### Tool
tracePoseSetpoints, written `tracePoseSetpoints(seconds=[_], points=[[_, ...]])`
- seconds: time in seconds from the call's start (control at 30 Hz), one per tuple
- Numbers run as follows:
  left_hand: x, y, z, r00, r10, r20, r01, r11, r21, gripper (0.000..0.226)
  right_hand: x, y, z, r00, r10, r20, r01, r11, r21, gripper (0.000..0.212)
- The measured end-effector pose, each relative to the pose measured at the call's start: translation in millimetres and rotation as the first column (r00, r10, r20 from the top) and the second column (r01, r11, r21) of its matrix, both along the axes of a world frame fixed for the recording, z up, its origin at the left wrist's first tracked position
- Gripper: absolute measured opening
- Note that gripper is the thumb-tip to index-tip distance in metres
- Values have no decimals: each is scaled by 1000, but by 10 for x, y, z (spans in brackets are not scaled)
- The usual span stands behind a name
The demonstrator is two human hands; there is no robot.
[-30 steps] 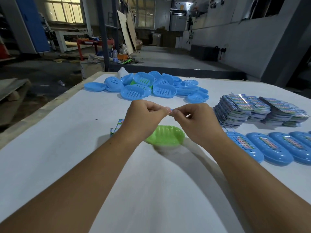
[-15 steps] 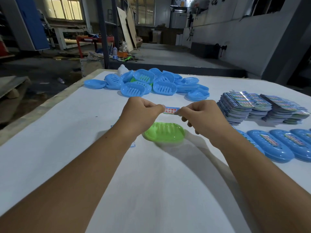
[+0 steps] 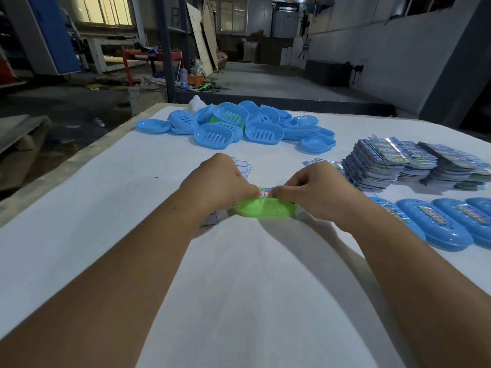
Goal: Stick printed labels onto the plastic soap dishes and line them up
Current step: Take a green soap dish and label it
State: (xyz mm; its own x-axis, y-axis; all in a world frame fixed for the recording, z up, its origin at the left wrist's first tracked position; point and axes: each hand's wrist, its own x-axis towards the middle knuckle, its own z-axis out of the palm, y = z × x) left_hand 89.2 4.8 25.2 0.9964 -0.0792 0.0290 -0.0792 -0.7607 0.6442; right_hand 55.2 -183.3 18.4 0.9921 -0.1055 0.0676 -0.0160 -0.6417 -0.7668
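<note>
Both grips, left hand (image 3: pixel 220 184) and right hand (image 3: pixel 313 192), pinch the flimsy printed paper label (image 3: pixel 265 193) by its ends over the light, slick green plastic soap dish (image 3: pixel 263 209).

Lime green for the soap dish (image 3: pixel 261 211) under the hands. White with red lettering on the label (image 3: pixel 265 192). Sky blue with slotted ribs across the heaped dishes (image 3: pixel 261 131). Same blue, topped by multicoloured printed strips, along the lined-up dishes (image 3: pixel 435 225). Blue-edged, glossy multicoloured print on the label stacks (image 3: pixel 393 162). Plain white over the table (image 3: pixel 239 288).
</note>
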Motion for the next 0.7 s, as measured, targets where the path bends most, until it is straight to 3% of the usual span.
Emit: tracePoseSetpoints(seconds=[0.3,0.7], points=[[-66,-44,26,997,19,73,-32,985,172,32,51,57,-37,997,-20,81,34,982,-183,25],[-84,-156,-10,951,-7,310,-133,894,428,31,98,214,7,985,-119,126,164,872,-461,34]])
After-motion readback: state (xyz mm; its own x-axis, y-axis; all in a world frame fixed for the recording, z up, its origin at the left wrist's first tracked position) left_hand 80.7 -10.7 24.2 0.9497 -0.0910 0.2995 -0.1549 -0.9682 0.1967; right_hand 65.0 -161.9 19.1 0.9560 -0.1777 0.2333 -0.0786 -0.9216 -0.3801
